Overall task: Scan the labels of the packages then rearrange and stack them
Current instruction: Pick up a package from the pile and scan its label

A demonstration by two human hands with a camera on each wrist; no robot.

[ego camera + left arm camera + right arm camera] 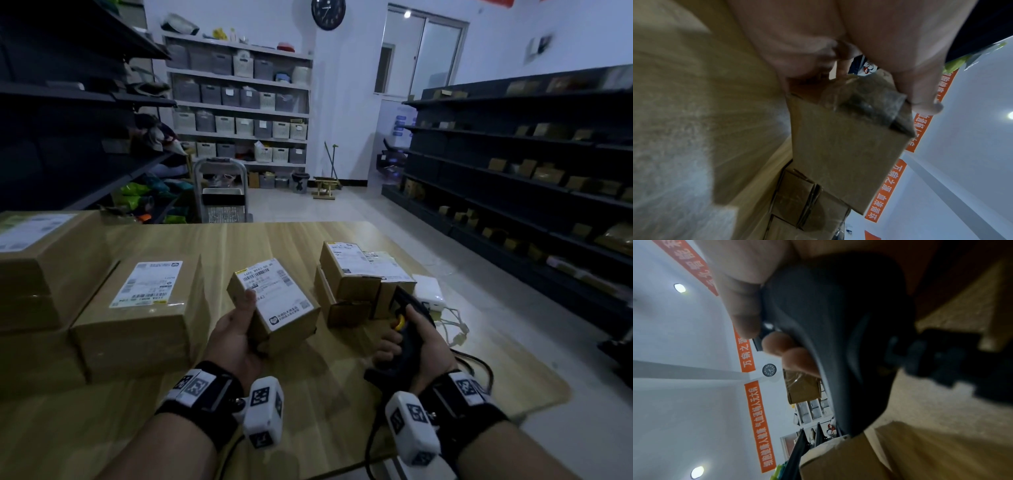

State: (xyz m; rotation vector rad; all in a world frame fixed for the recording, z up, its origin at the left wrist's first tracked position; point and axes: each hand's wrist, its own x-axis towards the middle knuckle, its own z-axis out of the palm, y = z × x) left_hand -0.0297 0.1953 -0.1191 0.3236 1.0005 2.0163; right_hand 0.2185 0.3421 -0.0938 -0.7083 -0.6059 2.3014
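A small package (274,301) is gripped by the left hand (236,339) and held just above the middle of the bench (212,240), label up, the thumb laid on the label's near corner. The black scanner (409,329) is clasped by the right hand (424,349), its head aimed forward toward a cluster of small packages (356,277) piled near the right edge. A white box (428,289) and loose cables (455,329) are found just behind that cluster, close to the bench's rounded right corner. To the left, a large package (137,315) lies flat with its label up, touching a taller stack of large packages (37,274) at the left edge. Bare wood is left open along the far edge, between the large package and the cluster, and across the near part under the wrists. Beyond the far edge a metal trolley (222,192) stands on the floor, with dark shelving (513,164) at either side of the aisle.
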